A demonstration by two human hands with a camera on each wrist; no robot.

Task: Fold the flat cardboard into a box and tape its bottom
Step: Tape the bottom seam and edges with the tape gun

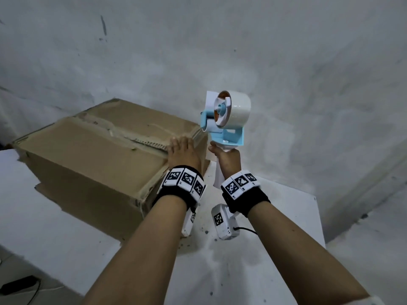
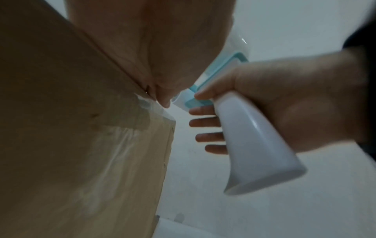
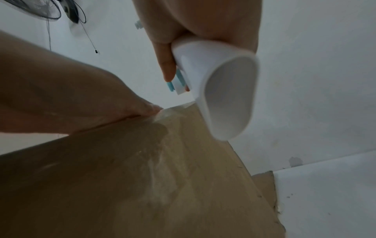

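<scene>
A folded brown cardboard box (image 1: 92, 150) stands on the white table (image 1: 55, 234), its closed flaps facing up with a torn centre seam (image 1: 132, 137). My left hand (image 1: 182, 150) lies flat on the box's right end, fingers straight and pressing near the seam at the edge. My right hand (image 1: 226, 158) grips the white handle (image 2: 254, 136) of a blue and white tape dispenser (image 1: 226, 119), held upright just off the box's right edge. Clear tape (image 3: 162, 154) shines down the box's side wall (image 2: 81, 145) below my left fingertips (image 3: 150, 109).
A grey-white wall (image 1: 286, 62) rises close behind the box. The table's right edge (image 1: 319, 216) lies near my right forearm. A dark device with a cable (image 1: 19, 285) sits at the lower left. A fan (image 3: 40, 11) shows in the right wrist view.
</scene>
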